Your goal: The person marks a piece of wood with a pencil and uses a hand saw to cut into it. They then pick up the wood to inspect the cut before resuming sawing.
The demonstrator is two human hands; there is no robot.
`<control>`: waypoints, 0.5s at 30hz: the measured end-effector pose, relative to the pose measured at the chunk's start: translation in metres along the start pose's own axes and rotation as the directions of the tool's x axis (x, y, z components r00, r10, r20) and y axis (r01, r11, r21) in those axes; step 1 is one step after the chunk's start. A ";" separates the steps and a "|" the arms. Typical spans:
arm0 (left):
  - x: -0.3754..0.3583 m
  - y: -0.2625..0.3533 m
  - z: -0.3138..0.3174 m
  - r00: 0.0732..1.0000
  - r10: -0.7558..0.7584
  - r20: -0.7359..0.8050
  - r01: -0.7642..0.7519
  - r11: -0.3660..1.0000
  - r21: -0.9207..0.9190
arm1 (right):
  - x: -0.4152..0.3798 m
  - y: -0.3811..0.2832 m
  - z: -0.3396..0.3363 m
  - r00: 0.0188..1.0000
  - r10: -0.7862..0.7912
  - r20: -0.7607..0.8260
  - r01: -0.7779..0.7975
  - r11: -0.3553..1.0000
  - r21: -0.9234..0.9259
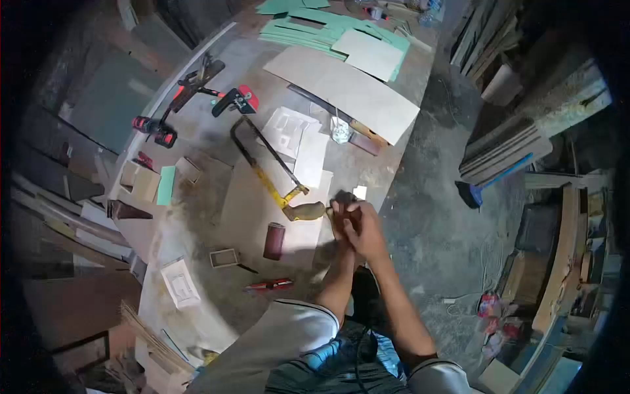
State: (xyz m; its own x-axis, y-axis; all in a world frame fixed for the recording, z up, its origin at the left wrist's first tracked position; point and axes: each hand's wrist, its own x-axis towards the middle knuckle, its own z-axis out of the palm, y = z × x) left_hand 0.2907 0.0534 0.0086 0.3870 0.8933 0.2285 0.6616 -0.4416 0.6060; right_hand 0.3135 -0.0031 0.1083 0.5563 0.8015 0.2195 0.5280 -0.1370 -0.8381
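We are viewing a saw (266, 182) lying on the table (197, 230).
Its frame is showing yellow and dark, its blade (279, 157) is running alongside, and its yellowish handle (307, 211) is pointing toward our right hand (366, 228), where a small dark thing (343, 196) is showing, too unclear to name.

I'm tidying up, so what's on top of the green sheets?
A white rectangular sheet lies on the green sheets; the area it covers can't be seen.
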 end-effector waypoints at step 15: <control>-0.004 -0.001 -0.012 0.995 0.102 0.020 -0.100 0.992 -0.073 | 0.040 0.005 0.126 0.836 -0.081 0.543 0.356 0.833 -0.424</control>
State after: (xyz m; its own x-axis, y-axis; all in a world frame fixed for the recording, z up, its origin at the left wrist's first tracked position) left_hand 0.2806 0.0513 0.0159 0.4654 0.8418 0.2735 0.5711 -0.5217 0.6338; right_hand 0.2576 0.1017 0.0497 0.0737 0.9971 -0.0199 0.9096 -0.0754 -0.4085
